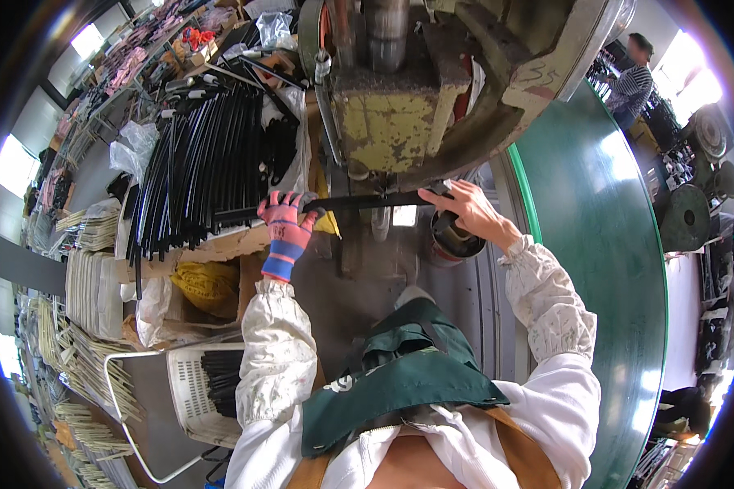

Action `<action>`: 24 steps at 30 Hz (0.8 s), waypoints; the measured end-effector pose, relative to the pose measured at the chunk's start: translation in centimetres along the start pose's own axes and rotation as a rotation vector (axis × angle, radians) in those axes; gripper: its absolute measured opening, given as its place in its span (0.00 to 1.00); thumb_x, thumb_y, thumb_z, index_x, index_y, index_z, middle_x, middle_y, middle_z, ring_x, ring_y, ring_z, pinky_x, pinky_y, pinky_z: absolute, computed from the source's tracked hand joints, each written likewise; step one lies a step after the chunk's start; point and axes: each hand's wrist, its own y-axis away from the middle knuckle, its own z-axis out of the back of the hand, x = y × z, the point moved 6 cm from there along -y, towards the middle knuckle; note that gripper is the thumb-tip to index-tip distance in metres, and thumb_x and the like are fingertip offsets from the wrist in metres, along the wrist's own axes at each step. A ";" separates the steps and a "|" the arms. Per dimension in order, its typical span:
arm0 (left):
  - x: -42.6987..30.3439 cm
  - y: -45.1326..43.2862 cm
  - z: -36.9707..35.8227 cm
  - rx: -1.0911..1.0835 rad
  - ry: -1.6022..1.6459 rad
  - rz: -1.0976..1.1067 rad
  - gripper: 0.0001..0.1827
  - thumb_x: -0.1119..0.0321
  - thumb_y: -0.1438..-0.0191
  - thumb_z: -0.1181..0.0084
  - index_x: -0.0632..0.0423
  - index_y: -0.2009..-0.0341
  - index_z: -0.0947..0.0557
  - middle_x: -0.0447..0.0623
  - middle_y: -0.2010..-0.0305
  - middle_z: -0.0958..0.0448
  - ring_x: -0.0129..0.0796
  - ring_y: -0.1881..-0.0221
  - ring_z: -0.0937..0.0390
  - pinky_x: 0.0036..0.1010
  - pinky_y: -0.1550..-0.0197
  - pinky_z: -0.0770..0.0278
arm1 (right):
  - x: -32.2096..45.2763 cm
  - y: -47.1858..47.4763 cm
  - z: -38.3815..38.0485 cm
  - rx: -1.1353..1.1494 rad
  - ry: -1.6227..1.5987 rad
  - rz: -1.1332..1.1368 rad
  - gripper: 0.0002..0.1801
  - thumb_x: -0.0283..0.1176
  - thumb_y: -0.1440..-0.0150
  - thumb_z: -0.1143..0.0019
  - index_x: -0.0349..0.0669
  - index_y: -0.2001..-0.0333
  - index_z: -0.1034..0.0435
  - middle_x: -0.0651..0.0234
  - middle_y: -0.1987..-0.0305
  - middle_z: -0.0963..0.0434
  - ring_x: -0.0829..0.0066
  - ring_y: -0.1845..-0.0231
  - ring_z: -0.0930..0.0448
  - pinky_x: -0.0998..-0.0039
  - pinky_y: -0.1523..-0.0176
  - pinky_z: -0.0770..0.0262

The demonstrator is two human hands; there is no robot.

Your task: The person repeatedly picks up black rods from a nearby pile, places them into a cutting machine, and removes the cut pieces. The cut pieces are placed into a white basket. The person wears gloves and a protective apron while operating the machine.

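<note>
My left hand, in a pink and blue striped work glove, grips a long black tube. The tube lies roughly level under the head of a worn yellow-green press. Bare, my right hand holds the tube's right end between thumb and fingers. A small metallic piece shows by its fingertips, too small to make out. Partly hidden below that hand is a round dark container. Close on the left, many similar black tubes lie piled in a cardboard box.
A green conveyor belt curves along my right. Beyond it stands a person in a striped top. At my left are a yellow sack, a white plastic basket with black tubes, and a white metal tube frame.
</note>
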 end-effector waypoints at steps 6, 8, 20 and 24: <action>-0.7 -0.1 0.6 0.050 -0.038 0.087 0.29 0.41 0.56 0.45 0.51 0.60 0.18 0.46 0.55 0.22 0.41 0.46 0.35 0.45 0.43 0.49 | -0.4 -0.1 -0.2 -0.005 -0.017 -0.001 0.52 0.19 0.74 0.41 0.50 0.37 0.38 0.65 0.69 0.28 0.58 0.66 0.30 0.62 0.57 0.31; -0.8 0.0 0.6 0.098 -0.069 0.086 0.26 0.44 0.55 0.43 0.52 0.59 0.19 0.48 0.53 0.23 0.44 0.46 0.35 0.46 0.44 0.48 | -0.3 -0.2 -0.3 -0.031 -0.019 0.043 0.50 0.18 0.73 0.41 0.50 0.38 0.37 0.65 0.65 0.28 0.57 0.65 0.29 0.63 0.57 0.31; -1.9 -1.0 4.6 0.078 -0.069 0.095 0.28 0.46 0.61 0.40 0.51 0.57 0.20 0.45 0.54 0.24 0.42 0.46 0.35 0.46 0.45 0.48 | -3.3 3.3 2.6 0.052 -0.005 -0.277 0.26 0.19 0.55 0.44 0.39 0.48 0.34 0.62 0.62 0.26 0.60 0.59 0.25 0.65 0.59 0.28; -1.7 5.4 6.6 0.053 0.047 0.057 0.29 0.44 0.61 0.42 0.48 0.57 0.22 0.45 0.51 0.27 0.43 0.45 0.37 0.46 0.46 0.48 | -1.5 6.4 -1.5 0.592 -0.778 -0.707 0.12 0.32 0.43 0.43 0.36 0.59 0.29 0.77 0.75 0.31 0.86 0.71 0.34 0.77 0.66 0.33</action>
